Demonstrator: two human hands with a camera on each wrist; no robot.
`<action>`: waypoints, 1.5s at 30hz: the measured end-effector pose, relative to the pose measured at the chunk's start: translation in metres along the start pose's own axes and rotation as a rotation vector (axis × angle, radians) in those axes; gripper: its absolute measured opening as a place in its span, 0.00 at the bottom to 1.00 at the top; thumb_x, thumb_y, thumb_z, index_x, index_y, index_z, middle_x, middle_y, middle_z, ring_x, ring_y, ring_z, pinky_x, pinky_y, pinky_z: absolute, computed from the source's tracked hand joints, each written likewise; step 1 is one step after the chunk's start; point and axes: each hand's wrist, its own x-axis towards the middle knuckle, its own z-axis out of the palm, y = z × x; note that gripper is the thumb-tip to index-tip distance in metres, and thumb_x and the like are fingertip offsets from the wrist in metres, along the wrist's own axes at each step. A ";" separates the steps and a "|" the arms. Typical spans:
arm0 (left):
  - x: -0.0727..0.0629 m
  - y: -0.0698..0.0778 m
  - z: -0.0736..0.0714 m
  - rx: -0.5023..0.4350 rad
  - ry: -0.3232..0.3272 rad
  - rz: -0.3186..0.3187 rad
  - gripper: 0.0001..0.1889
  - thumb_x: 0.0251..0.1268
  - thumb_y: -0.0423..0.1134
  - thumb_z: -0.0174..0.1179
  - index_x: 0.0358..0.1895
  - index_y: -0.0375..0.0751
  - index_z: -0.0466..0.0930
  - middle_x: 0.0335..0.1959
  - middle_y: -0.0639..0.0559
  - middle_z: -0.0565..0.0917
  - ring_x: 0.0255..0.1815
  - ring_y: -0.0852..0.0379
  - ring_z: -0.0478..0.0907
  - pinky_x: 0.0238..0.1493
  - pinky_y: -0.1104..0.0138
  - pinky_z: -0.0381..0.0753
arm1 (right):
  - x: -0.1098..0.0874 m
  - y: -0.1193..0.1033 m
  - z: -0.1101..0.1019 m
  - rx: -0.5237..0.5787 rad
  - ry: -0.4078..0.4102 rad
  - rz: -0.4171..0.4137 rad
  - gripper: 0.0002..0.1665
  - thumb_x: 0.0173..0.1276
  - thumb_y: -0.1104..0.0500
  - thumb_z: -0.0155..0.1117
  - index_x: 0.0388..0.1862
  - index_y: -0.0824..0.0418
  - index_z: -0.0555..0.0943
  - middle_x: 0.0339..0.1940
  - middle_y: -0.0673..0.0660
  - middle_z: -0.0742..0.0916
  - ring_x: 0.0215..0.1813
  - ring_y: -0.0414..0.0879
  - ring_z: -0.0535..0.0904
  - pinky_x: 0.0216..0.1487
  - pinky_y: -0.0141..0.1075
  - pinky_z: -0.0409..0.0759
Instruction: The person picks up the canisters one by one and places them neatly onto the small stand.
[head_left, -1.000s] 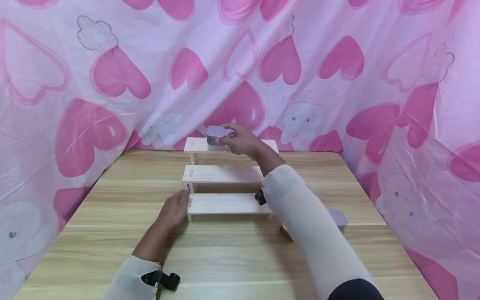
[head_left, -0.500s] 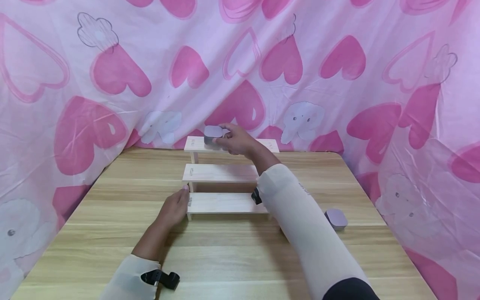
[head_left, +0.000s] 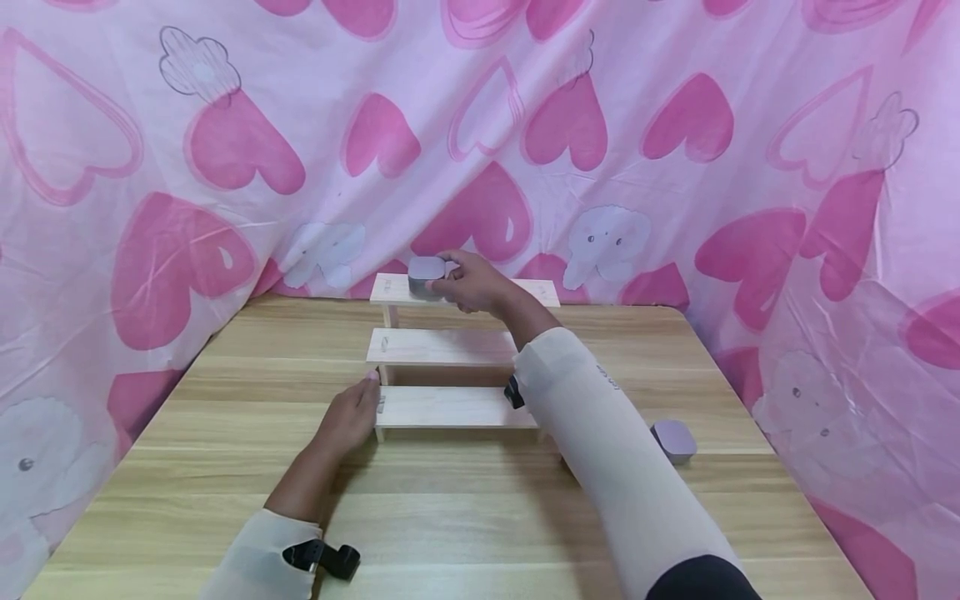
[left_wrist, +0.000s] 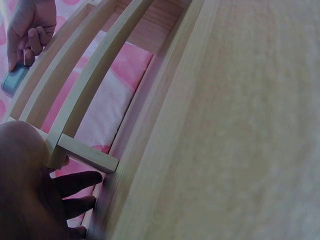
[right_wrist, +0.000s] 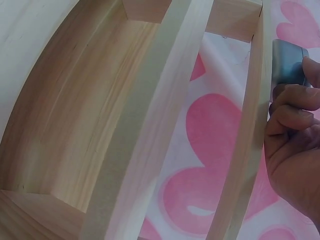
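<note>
A pale wooden three-step rack [head_left: 450, 407] stands on the table, its steps rising toward the back. On its top step, left of the middle, sits a small grey rounded-square box [head_left: 426, 273] with a lighter lid. My right hand [head_left: 474, 285] pinches that box from its right side between thumb and fingers, as the right wrist view also shows. At the rack's left end, by the lowest step, my left hand [head_left: 351, 417] grips the side, thumb over the end piece; in the left wrist view its other fingers [left_wrist: 80, 184] spread loosely below the step.
A second grey rounded box [head_left: 675, 442] lies on the table to the right of the rack, beside the right sleeve [head_left: 600, 442]. The sleeve mostly hides a dark brown edge near the rack's front right. A pink heart-print cloth [head_left: 480, 125] hangs behind the table.
My right hand has shifted the box slightly left along the top step and a little lower. The sleeve moved left too, uncovering more of the second box. My left hand stays put.
</note>
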 end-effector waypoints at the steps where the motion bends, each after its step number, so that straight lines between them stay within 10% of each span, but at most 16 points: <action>1: 0.000 0.000 0.000 -0.001 -0.001 -0.001 0.47 0.88 0.69 0.18 0.88 0.33 0.52 0.88 0.29 0.59 0.89 0.27 0.52 0.89 0.36 0.52 | 0.000 0.000 0.000 -0.002 -0.004 0.002 0.33 0.81 0.56 0.68 0.80 0.53 0.71 0.61 0.62 0.82 0.40 0.49 0.74 0.31 0.32 0.71; 23: 0.000 0.000 0.002 0.011 0.013 0.014 0.46 0.88 0.68 0.18 0.89 0.35 0.52 0.87 0.29 0.60 0.89 0.27 0.54 0.89 0.36 0.52 | -0.003 0.005 -0.006 -0.033 -0.011 -0.016 0.49 0.79 0.59 0.65 0.91 0.56 0.53 0.25 0.52 0.76 0.21 0.44 0.70 0.28 0.35 0.71; 45: -0.003 0.002 0.001 -0.008 0.002 -0.008 0.44 0.89 0.67 0.20 0.89 0.36 0.50 0.88 0.30 0.57 0.90 0.27 0.51 0.89 0.36 0.50 | -0.056 0.004 -0.047 -0.046 0.041 -0.095 0.54 0.79 0.56 0.68 0.93 0.45 0.49 0.27 0.53 0.78 0.21 0.46 0.72 0.31 0.37 0.82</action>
